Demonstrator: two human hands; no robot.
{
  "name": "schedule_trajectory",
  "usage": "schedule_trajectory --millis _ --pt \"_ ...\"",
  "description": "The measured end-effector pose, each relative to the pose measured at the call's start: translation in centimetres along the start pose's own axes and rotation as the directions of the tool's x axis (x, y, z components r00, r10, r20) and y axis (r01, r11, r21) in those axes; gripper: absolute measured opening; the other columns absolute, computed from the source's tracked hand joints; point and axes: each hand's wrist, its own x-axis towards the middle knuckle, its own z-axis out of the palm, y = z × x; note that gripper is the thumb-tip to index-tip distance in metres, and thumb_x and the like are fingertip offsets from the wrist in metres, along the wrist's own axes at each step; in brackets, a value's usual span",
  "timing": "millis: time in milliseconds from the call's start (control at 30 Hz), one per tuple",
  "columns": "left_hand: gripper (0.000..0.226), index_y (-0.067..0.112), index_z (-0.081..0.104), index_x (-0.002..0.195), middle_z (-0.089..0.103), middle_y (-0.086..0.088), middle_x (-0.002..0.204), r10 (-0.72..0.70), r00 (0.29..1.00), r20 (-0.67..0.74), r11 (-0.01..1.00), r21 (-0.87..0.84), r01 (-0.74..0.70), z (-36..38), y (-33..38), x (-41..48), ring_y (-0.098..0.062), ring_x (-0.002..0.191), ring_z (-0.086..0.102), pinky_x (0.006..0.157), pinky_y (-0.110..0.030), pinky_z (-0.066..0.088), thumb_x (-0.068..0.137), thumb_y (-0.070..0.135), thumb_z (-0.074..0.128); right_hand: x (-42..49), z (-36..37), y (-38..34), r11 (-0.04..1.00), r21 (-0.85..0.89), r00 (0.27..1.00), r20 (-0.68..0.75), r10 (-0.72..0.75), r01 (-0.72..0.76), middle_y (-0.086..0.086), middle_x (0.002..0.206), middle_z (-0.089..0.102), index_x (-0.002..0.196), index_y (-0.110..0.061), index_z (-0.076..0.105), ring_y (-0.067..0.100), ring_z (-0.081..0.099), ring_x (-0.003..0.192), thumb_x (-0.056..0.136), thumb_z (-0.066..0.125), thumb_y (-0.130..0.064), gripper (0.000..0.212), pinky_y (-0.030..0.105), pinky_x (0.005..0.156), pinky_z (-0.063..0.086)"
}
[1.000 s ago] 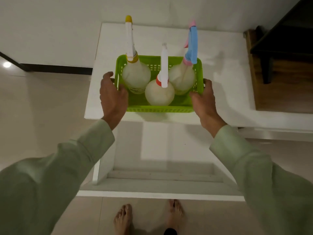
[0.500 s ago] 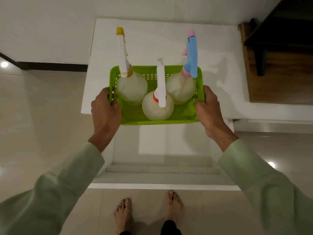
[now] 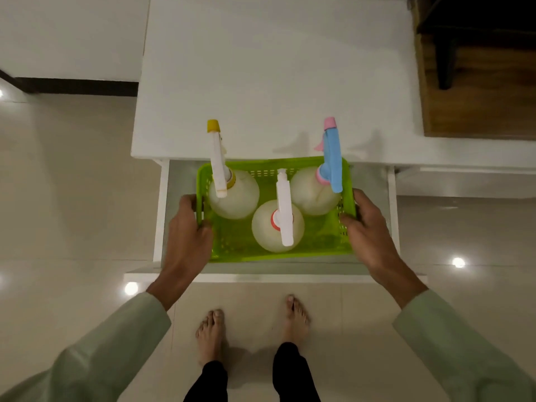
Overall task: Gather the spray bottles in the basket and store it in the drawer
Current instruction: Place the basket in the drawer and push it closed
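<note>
Def someone's home imo: glossy beige floor tiles, white cabinet w/ pull-out drawer, wooden stairs, person standing barefoot.

My left hand and right hand fill the narrow gaps between the lime-green slotted plastic basket and the side walls of the open white drawer. The white table top overhangs the drawer's back, close above the yellow-tipped spray nozzle and blue-and-pink spray head. A thin strip stays free between basket and drawer front.
</note>
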Motion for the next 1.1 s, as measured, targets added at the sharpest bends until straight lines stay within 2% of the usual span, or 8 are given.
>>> schedule_trajectory --millis 167,367,500,600,767,900,967,1100 --pt "0.037 0.006 0.044 0.114 0.057 -0.011 0.100 -0.056 0.992 0.114 0.998 -0.006 0.057 2.7 -2.7 1.8 -0.035 0.090 0.058 0.066 -0.041 0.048 0.082 -0.013 0.045 0.9 1.7 2.7 0.993 0.042 0.994 0.025 0.108 -0.109 -0.006 0.072 0.051 0.117 -0.016 0.059 0.009 0.046 0.062 0.083 0.041 0.016 0.050 0.020 0.057 0.038" --pt "0.049 0.005 0.037 0.124 0.049 -0.007 0.107 -0.118 0.964 0.239 0.990 -0.049 0.133 5.7 -5.9 5.9 -0.022 0.099 0.049 0.060 -0.021 0.041 0.082 -0.019 0.041 3.9 4.3 6.5 0.939 0.100 0.943 0.084 0.323 -0.330 0.016 0.096 0.061 0.119 -0.014 0.053 0.027 0.056 0.079 0.083 0.036 0.016 0.049 0.039 0.065 0.045" --pt "0.046 0.013 0.033 0.114 0.048 -0.004 0.099 -0.199 0.941 0.275 0.978 -0.012 0.210 8.1 -7.9 8.0 -0.023 0.096 0.049 0.063 -0.030 0.046 0.082 -0.018 0.042 6.0 5.8 9.1 0.912 0.074 0.913 0.094 0.397 -0.404 0.023 0.112 0.063 0.121 -0.017 0.047 0.030 0.059 0.088 0.093 0.040 0.004 0.035 0.038 0.064 0.048" --pt "0.044 0.014 0.032 0.112 0.047 -0.002 0.095 -0.246 0.930 0.273 0.966 -0.006 0.257 9.7 -9.3 9.1 -0.022 0.092 0.048 0.057 -0.028 0.043 0.083 -0.017 0.042 7.5 6.7 10.7 0.899 0.038 0.898 0.083 0.432 -0.436 0.021 0.109 0.062 0.125 -0.018 0.044 0.029 0.057 0.084 0.097 0.041 -0.003 0.032 0.037 0.062 0.045" --pt "0.051 0.014 0.031 0.122 0.044 -0.007 0.109 -0.305 0.901 0.308 0.946 -0.014 0.325 11.5 -11.1 10.6 -0.022 0.094 0.048 0.057 -0.029 0.046 0.082 -0.017 0.042 9.2 7.9 12.4 0.884 -0.024 0.881 0.085 0.466 -0.466 0.017 0.106 0.059 0.129 -0.017 0.041 0.031 0.055 0.086 0.097 0.039 -0.004 0.034 0.040 0.068 0.045" --pt "0.053 0.010 0.030 0.129 0.046 0.000 0.097 -0.350 0.871 0.345 0.930 0.012 0.368 12.4 -12.7 11.1 -0.014 0.077 0.049 0.057 -0.033 0.047 0.085 -0.015 0.046 9.8 8.5 13.5 0.872 -0.056 0.868 0.090 0.489 -0.485 0.018 0.107 0.058 0.130 -0.015 0.039 0.031 0.055 0.085 0.096 0.041 -0.003 0.036 0.037 0.060 0.042" --pt "0.051 0.010 0.030 0.127 0.044 0.000 0.093 -0.373 0.860 0.348 0.921 0.027 0.389 12.8 -13.4 11.1 -0.012 0.073 0.047 0.056 -0.032 0.046 0.086 -0.014 0.047 9.9 8.6 13.9 0.870 -0.073 0.866 0.087 0.492 -0.487 0.016 0.103 0.057 0.129 -0.014 0.039 0.029 0.054 0.083 0.097 0.042 -0.005 0.033 0.035 0.058 0.042" --pt "0.047 0.015 0.028 0.118 0.044 -0.008 0.107 -0.378 0.858 0.348 0.918 0.018 0.397 13.1 -14.1 11.0 -0.012 0.071 0.046 0.057 -0.032 0.046 0.087 -0.012 0.049 10.2 8.9 14.3 0.880 -0.073 0.877 0.078 0.474 -0.469 0.014 0.101 0.058 0.125 -0.013 0.039 0.029 0.056 0.083 0.099 0.049 -0.016 0.028 0.038 0.064 0.045"
